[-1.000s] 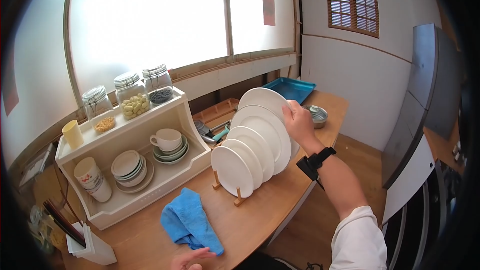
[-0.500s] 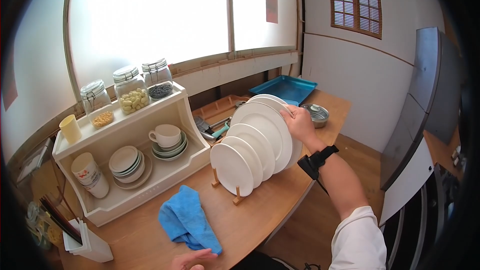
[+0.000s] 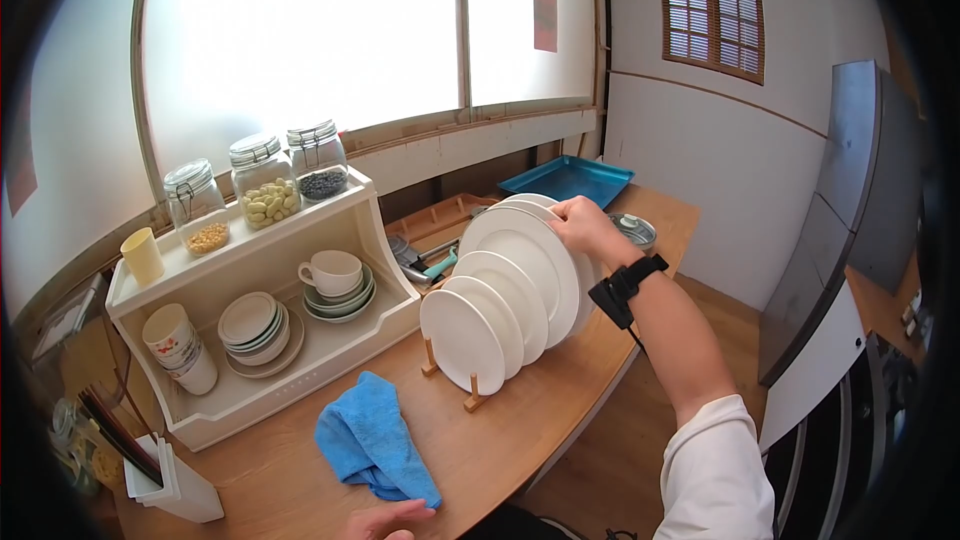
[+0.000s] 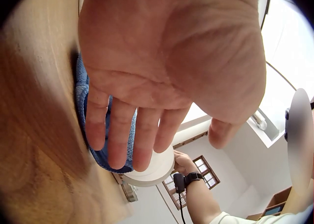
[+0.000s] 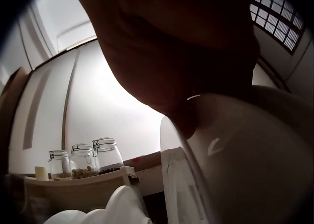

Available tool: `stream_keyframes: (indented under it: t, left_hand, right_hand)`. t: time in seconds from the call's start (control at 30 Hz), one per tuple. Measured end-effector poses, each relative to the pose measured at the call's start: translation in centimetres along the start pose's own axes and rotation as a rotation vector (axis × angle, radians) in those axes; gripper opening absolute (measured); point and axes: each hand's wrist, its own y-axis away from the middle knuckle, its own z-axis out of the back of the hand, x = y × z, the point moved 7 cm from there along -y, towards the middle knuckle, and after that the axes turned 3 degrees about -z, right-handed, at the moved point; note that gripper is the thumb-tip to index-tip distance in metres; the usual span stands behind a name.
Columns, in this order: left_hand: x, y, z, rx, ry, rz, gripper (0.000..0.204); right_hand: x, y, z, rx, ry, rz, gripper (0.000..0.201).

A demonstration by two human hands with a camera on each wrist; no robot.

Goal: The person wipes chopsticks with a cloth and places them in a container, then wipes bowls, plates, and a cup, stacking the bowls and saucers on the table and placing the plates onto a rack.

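White plates stand on edge in a wooden rack [image 3: 476,398], the smaller ones nearest the camera and the larger ones behind. My right hand [image 3: 588,228] pinches the top rim of a large white plate [image 3: 522,250]; in the right wrist view the thumb of the hand [image 5: 181,52] lies against a plate [image 5: 245,155]. At the bottom of the head view, my left hand [image 3: 385,520] is beside a crumpled blue cloth [image 3: 372,440]. The left wrist view shows that hand [image 4: 167,62] palm on, fingers straight and holding nothing, with the cloth behind the fingers.
A white shelf [image 3: 285,395] with bowls, cups and glass jars [image 3: 266,190] stands at the left. Behind the plates are a brown tray of utensils, a blue tray [image 3: 575,180] and a lidded pot [image 3: 633,230]. A white container [image 3: 185,490] holds chopsticks at the lower left.
The rear plate my right hand held raised has gone down among the others. That hand has shifted left, onto the top rim of a large plate. The left hand has barely moved.
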Motion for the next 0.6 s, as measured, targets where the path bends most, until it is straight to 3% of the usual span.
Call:
stream_keyframes:
  t: [0.17, 0.23, 0.27, 0.33, 0.37, 0.43, 0.57, 0.6]
  left_hand:
    - [-0.1, 0.0, 0.2, -0.004, -0.062, -0.029, 0.046]
    - [-0.1, 0.1, 0.2, -0.022, -0.078, -0.007, 0.046]
    - [-0.1, 0.0, 0.2, -0.028, -0.072, -0.011, 0.046]
    - [-0.7, -0.1, 0.1, -0.027, -0.156, -0.077, 0.044]
    - [-0.9, -0.1, 0.2, -0.04, -0.144, -0.079, 0.044]
    - [-1.3, -0.3, 0.1, -0.001, -0.217, -0.093, 0.042]
    - [-1.6, -0.3, 0.0, -0.009, -0.25, -0.153, 0.041]
    - [-1.7, -0.3, -0.1, -0.009, -0.24, -0.165, 0.04]
  right_hand:
    - [1.8, -0.2, 0.4, 0.089, 0.266, -0.045, 0.026]
    - [2.3, -0.1, 1.0, -0.018, 0.182, 0.127, 0.029]
    - [2.4, 0.3, 1.5, -0.014, 0.187, 0.134, 0.029]
    - [2.8, 1.4, 4.2, -0.223, -0.075, 0.169, 0.03]
    - [2.3, 1.5, 4.3, -0.21, -0.068, 0.179, 0.03]
    - [1.0, 2.3, 5.7, -0.368, -0.028, 0.234, 0.032]
    - [-3.3, 2.8, 3.3, -0.163, 0.023, 0.084, 0.034]
    - [-4.5, 2.8, 2.0, -0.049, -0.142, 0.002, 0.036]
